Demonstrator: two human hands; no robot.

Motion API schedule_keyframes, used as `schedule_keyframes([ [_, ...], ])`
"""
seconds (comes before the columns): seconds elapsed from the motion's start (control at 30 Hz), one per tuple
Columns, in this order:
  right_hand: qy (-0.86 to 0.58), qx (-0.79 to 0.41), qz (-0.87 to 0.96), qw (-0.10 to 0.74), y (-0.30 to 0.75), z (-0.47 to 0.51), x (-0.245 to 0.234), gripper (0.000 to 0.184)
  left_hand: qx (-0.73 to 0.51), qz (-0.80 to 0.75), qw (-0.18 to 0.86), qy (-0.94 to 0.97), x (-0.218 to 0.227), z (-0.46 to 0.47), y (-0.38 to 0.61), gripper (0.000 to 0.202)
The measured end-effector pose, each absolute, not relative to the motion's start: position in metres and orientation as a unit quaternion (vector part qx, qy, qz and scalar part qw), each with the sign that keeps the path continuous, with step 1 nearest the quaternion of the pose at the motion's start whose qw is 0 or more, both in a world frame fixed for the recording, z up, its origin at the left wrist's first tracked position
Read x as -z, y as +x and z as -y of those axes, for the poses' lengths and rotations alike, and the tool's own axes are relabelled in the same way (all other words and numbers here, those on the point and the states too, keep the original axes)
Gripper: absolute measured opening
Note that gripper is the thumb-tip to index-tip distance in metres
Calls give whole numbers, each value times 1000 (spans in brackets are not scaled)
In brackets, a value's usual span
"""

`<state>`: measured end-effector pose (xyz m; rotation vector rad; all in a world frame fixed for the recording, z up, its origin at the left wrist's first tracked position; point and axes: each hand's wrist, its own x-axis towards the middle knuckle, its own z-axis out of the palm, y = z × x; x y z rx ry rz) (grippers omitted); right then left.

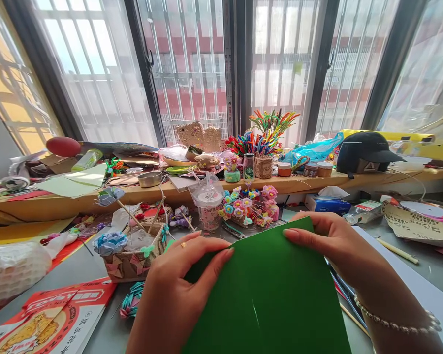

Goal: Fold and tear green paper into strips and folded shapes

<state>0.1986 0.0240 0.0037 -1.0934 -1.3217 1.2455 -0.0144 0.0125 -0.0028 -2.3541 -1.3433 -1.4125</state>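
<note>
Desk: a smooth grey desk, crowded with craft pieces along its far edge.
Ledge: a thick, pale wooden ledge running behind the desk's far edge.
Green sheet: flat, straight-edged and slightly glossy, a deep green sheet held tilted above the desk's near edge, its top side sloping up to the right.
Packet: a flat red-and-white printed packet toward the desk's near left corner.
Left hand: the left hand reaches in from the near edge, back outward, wrist low; thumb and bent index finger pinch the sheet's top edge.
Right hand: the right hand angles in from the right; its thumb lies flat on the near face by the top right corner, other fingers behind, pinching the sheet.
Box: an angular brown box with pink patches, left of the left hand.
Flowers: fuzzy, rounded multicoloured blooms on thin stems, near the far edge.
Bracelet: round, shiny beads circling the right wrist.
</note>
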Motion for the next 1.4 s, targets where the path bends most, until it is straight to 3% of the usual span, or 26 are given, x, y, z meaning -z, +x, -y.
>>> schedule_keyframes([
  [0.13,-467,-426,621,464,202,-29,1,24,448,432,78,-779,3,-13,-14,7],
  [0.3,-490,37,718,493,192,-22,4,30,419,420,107,-798,4,-10,-11,10],
  [0.37,-429,106,768,463,182,-14,4,25,412,416,102,-804,4,-8,-10,10],
  [0.53,-386,72,811,434,165,-2,0,11,403,390,87,-823,5,-4,-7,12],
  [1.17,-401,44,804,438,170,3,1,9,429,343,292,-783,16,5,9,15],
  [1.4,-402,44,801,442,169,6,1,10,439,337,281,-784,18,7,10,16],
])
